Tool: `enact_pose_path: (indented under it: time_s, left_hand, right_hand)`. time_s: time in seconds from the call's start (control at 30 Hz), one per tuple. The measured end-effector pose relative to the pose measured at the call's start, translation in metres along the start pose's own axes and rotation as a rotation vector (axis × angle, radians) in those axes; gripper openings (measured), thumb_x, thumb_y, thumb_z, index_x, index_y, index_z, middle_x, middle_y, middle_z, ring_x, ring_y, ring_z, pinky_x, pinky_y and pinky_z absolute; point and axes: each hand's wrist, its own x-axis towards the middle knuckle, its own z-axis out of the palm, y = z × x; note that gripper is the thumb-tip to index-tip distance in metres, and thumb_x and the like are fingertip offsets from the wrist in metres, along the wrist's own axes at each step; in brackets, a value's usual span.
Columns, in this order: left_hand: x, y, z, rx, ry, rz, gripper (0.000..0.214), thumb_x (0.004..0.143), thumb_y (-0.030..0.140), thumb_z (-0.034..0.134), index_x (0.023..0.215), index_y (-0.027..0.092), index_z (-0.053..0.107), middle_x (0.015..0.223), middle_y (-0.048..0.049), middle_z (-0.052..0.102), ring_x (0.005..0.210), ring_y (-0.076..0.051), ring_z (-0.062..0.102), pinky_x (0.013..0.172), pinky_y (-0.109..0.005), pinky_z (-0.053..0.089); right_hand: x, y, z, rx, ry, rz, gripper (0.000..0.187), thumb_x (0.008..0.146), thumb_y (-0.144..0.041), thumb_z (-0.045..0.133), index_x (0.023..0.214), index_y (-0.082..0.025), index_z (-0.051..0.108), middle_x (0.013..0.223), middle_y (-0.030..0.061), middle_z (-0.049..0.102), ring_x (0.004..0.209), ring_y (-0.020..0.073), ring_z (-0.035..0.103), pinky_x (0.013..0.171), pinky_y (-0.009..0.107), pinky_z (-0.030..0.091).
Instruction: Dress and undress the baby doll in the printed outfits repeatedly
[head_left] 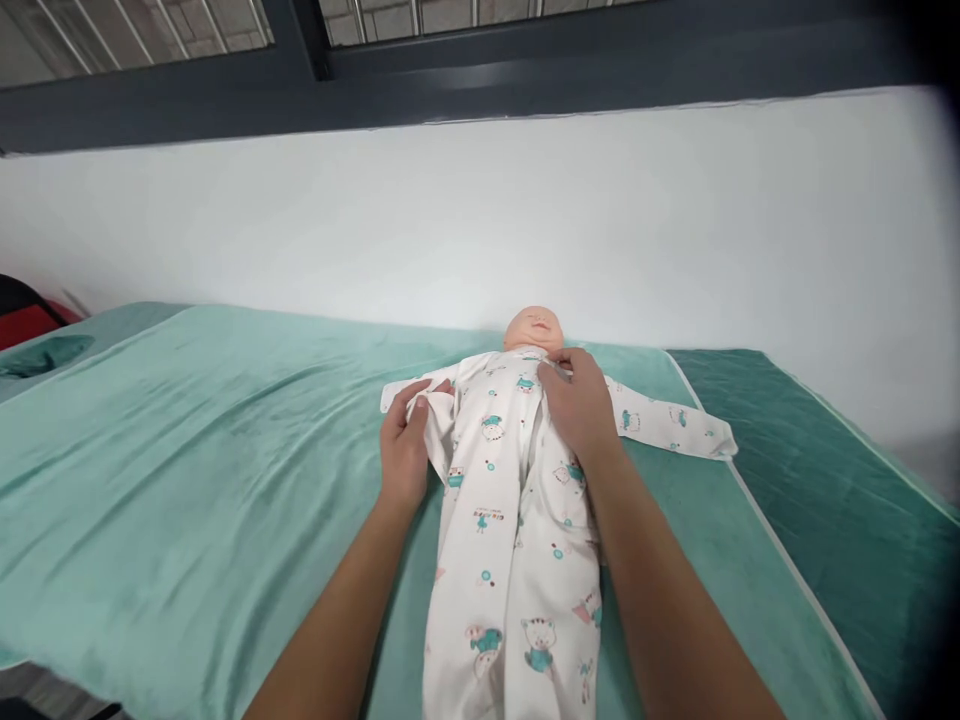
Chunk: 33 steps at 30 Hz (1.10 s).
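Green bedding (262,480) bears a white romper (480,480), left fingers (418,411) pinching its side, right fingers (576,361) pinching it near the top.

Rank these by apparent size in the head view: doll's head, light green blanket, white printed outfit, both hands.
1. Light green blanket
2. White printed outfit
3. Left hand and right hand: too alike to rank
4. Doll's head
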Motion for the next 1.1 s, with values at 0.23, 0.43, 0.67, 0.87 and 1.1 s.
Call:
enact_pose_path:
  time_s: [0.23, 0.43, 0.67, 0.87, 1.1]
  left_hand:
    - [-0.039, 0.029, 0.01, 0.113, -0.406, 0.512, 0.039, 0.099, 0.013, 0.041, 0.13, 0.028, 0.058, 0.136, -0.0046, 0.065, 0.132, -0.021, 0.057, 0.115, -0.046, 0.045]
    - [-0.04, 0.026, 0.007, 0.198, -0.566, 0.692, 0.053, 0.092, 0.001, 0.043, 0.14, 0.024, 0.052, 0.139, -0.0073, 0.062, 0.136, -0.022, 0.052, 0.116, -0.048, 0.044]
    - [-0.043, 0.029, 0.006, 0.168, -0.559, 0.656, 0.05, 0.095, 0.005, 0.041, 0.14, 0.025, 0.052, 0.139, -0.0058, 0.062, 0.138, -0.021, 0.05, 0.114, -0.046, 0.046]
    - [-0.051, 0.034, 0.009, -0.005, -0.374, 0.39, 0.049, 0.103, 0.018, 0.036, 0.149, 0.035, 0.036, 0.142, -0.0022, 0.06, 0.136, -0.019, 0.052, 0.119, -0.048, 0.038]
    - [-0.05, 0.04, 0.013, 0.002, -0.524, 0.464, 0.052, 0.103, 0.018, 0.036, 0.152, 0.032, 0.032, 0.145, -0.0037, 0.056, 0.139, -0.019, 0.049, 0.121, -0.045, 0.036]
  right_hand:
    - [0.003, 0.002, 0.002, 0.008, 0.02, -0.034, 0.02, 0.082, -0.03, 0.054, 0.098, -0.023, 0.061, 0.112, 0.0072, 0.063, 0.109, 0.026, 0.053, 0.098, 0.043, 0.04]
    - [0.002, 0.004, 0.002, -0.027, 0.041, -0.117, 0.02, 0.084, -0.028, 0.051, 0.099, -0.022, 0.062, 0.11, 0.0083, 0.063, 0.107, 0.0273, 0.054, 0.097, 0.045, 0.042]
    - [-0.007, -0.009, 0.0, -0.211, -0.176, -0.663, 0.052, 0.082, -0.001, 0.037, 0.118, -0.027, 0.063, 0.128, 0.0029, 0.064, 0.125, 0.025, 0.05, 0.103, 0.043, 0.039]
    - [-0.011, -0.013, 0.004, -0.278, -0.22, -0.646, 0.045, 0.083, -0.003, 0.04, 0.112, -0.027, 0.066, 0.123, 0.0, 0.069, 0.118, 0.0244, 0.056, 0.1, 0.043, 0.04]
    - [-0.01, -0.013, 0.005, -0.21, -0.227, -0.643, 0.037, 0.083, -0.008, 0.047, 0.105, -0.028, 0.068, 0.116, -0.0009, 0.071, 0.114, 0.0235, 0.058, 0.1, 0.041, 0.041]
